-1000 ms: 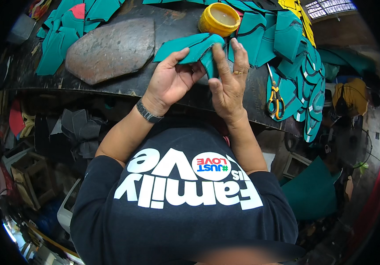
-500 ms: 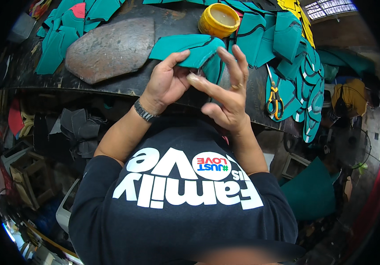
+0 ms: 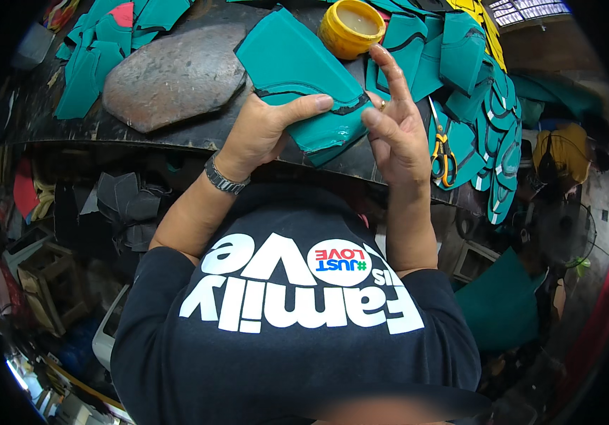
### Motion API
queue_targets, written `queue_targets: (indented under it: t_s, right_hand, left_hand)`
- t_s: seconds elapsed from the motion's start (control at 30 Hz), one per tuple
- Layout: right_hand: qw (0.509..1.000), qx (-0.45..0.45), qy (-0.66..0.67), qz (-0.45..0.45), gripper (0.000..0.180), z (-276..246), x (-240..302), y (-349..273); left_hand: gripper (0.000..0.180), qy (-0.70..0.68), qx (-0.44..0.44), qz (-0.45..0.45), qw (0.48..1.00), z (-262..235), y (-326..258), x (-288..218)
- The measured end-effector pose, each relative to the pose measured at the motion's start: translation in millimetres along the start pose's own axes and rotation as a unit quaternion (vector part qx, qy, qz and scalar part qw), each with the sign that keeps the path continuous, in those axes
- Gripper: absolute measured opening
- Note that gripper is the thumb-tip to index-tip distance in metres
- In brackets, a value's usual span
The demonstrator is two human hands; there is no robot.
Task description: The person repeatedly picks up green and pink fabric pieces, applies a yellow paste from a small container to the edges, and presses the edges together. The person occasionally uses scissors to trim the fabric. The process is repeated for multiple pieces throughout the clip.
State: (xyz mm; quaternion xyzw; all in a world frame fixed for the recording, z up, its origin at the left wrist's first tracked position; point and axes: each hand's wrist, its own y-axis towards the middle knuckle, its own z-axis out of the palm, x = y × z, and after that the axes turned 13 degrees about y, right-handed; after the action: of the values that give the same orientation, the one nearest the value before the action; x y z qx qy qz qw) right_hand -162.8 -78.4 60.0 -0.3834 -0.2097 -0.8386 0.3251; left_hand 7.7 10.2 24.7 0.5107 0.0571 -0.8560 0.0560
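My left hand (image 3: 265, 127) holds a teal sheet piece (image 3: 297, 57) with a black curved band, its thumb lying on top and its fingers hidden underneath. A glossy wet patch shows along the near edge of the piece. At the right corner of that piece, my right hand (image 3: 400, 131) has its thumb in front and a ringed finger partly behind, closed on the edge. Its index finger points up, with something wet on it, close to a yellow pot (image 3: 343, 42) of pale, cloudy stuff.
A flat dark stone slab (image 3: 173, 78) lies on the black worktable (image 3: 198, 140), left of my hands. Teal pieces (image 3: 95, 67) are heaped at the far left, and more teal pieces (image 3: 506, 142) spread along the right. Scissors (image 3: 444, 159) with yellow-and-black handles lie at the right edge.
The teal piece has been turned and opened out, so its broad face now shows. My left thumb has moved onto it. My right hand has shifted right, from its near edge to its corner.
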Motion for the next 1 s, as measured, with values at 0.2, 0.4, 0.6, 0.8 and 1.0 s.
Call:
queue_targets:
  t_s: [0.2,0.4,0.6,0.8,1.0]
  right_hand:
    - [0.993,-0.012,-0.053,-0.104,0.082,5,-10,0]
    - [0.997,0.010,-0.060,-0.044,0.078,2,-6,0]
    - [0.998,0.058,-0.007,0.038,0.075,-14,3,7]
    - [0.988,0.027,0.125,0.084,0.077,-16,-4,10]
    - [0.999,-0.024,-0.021,-0.006,0.074,-19,1,-7]
  left_hand:
    - [0.042,-0.098,0.013,-0.029,0.995,5,-6,2]
    - [0.043,-0.082,0.040,-0.053,0.994,0,-4,5]
    - [0.044,-0.097,0.069,-0.079,0.990,-6,-4,6]
    - [0.056,-0.150,0.106,-0.082,0.980,-7,-1,13]
    - [0.072,-0.210,0.161,-0.020,0.964,-10,8,21]
